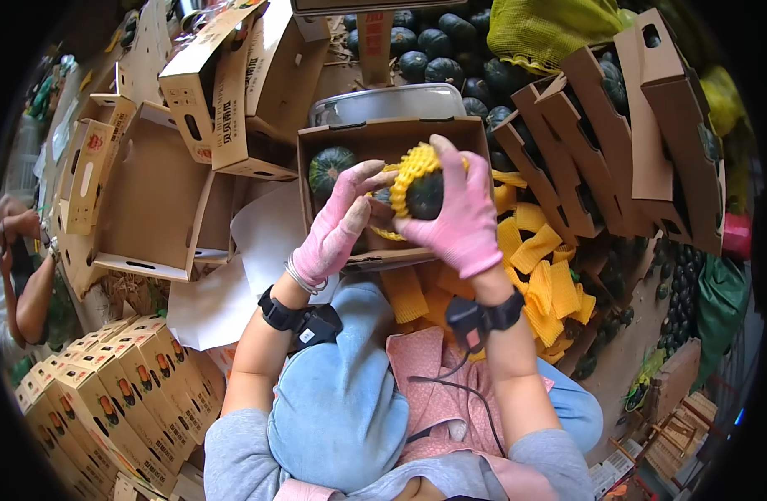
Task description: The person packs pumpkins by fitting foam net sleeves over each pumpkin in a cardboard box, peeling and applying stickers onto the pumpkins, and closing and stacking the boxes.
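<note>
A dark green pumpkin [424,197] is in my right hand [464,209], which wears a pink glove with pale fingertips. A yellow foam net sleeve [415,167] covers the pumpkin's upper and left side. My left hand [333,221], gloved alike, is just left of it with thumb and fingers apart; the fingertips reach the sleeve's edge, and whether they touch it I cannot tell. Both hands are over an open cardboard box [317,138]. Inside the box, a striped green pumpkin [330,169] sits at the left. My hands hide much of the box's middle.
Loose yellow foam sleeves [538,250] lie to the right. Behind the box are a metal-topped scale [388,102] and many pumpkins [438,46]. Open cartons [154,188] stand left, flattened-looking boxes [592,142] right, and stacked printed cartons [120,392] lower left. Another person's arm [37,292] shows far left.
</note>
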The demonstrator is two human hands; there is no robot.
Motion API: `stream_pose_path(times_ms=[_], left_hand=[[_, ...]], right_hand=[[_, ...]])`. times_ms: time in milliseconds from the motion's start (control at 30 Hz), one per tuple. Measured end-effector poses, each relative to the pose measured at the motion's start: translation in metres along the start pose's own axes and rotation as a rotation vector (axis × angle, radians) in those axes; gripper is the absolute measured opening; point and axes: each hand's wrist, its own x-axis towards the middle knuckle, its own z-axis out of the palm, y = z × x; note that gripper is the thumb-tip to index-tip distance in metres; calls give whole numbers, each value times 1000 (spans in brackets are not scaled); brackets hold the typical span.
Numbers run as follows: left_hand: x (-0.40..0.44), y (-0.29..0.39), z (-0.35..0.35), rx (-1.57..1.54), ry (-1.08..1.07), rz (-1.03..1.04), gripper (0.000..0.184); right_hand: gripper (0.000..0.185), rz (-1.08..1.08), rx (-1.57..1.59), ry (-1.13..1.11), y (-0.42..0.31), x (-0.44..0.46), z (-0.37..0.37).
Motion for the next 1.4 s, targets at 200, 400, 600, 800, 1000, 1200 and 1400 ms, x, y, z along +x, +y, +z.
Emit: stream_pose_path(times_ms=[200,400,600,800,1000,1200,1400], left_hand=[[36,-18,14,1456,-39,189,107],[35,-36,-4,1453,70,232,89],[39,-46,-24,1490,135,237,86],[38,-7,13,1416,-65,347,73],[95,-52,65,1608,-703,691,67],[112,-38,78,1445,-817,549,61],[103,-38,67,1404,-568,675,49]], right_hand=[[96,-160,-37,367,78,39,32],[86,-240,-217,99,91,41,41],[82,-35,-575,-264,69,45,24],[59,179,-122,646,129,-44,-16],[49,797,-497,287,170,-142,15],[63,866,-649,-206,156,-97,2],[37,715,-658,-194,208,-104,29]])
